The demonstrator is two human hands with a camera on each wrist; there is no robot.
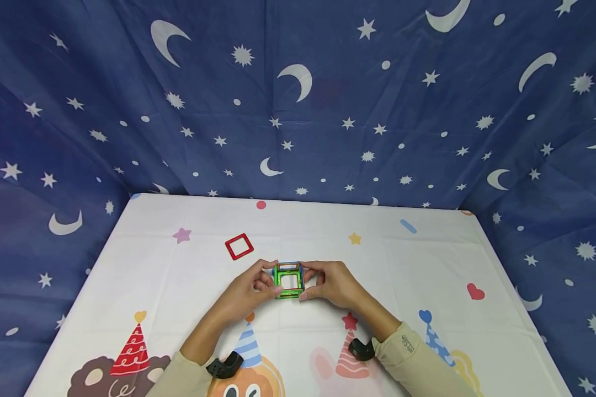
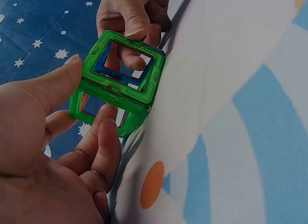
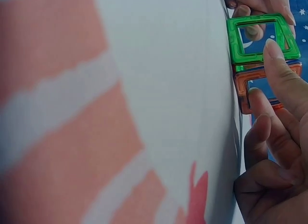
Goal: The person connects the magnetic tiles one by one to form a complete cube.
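Observation:
Over the middle of the table, a small cube of magnetic tiles (image 1: 289,294) is held between both hands. Its tiles are open square frames; green ones show in every view, an orange tile (image 3: 242,94) on the right hand's side in the right wrist view, and a blue one (image 2: 102,65) through the opening in the left wrist view. My left hand (image 1: 248,288) grips the cube's left side with thumb and fingers. On the opposite side, my right hand (image 1: 336,284) pinches it, the thumb (image 3: 279,65) lying on a green tile. Fingers hide parts of the cube.
A loose red square tile frame (image 1: 230,251) lies flat on the table, beyond the left hand. The white tablecloth (image 1: 407,275) has printed stars, hearts and party-hat animals. Behind and at the sides hangs a blue curtain (image 1: 328,154) with moons and stars.

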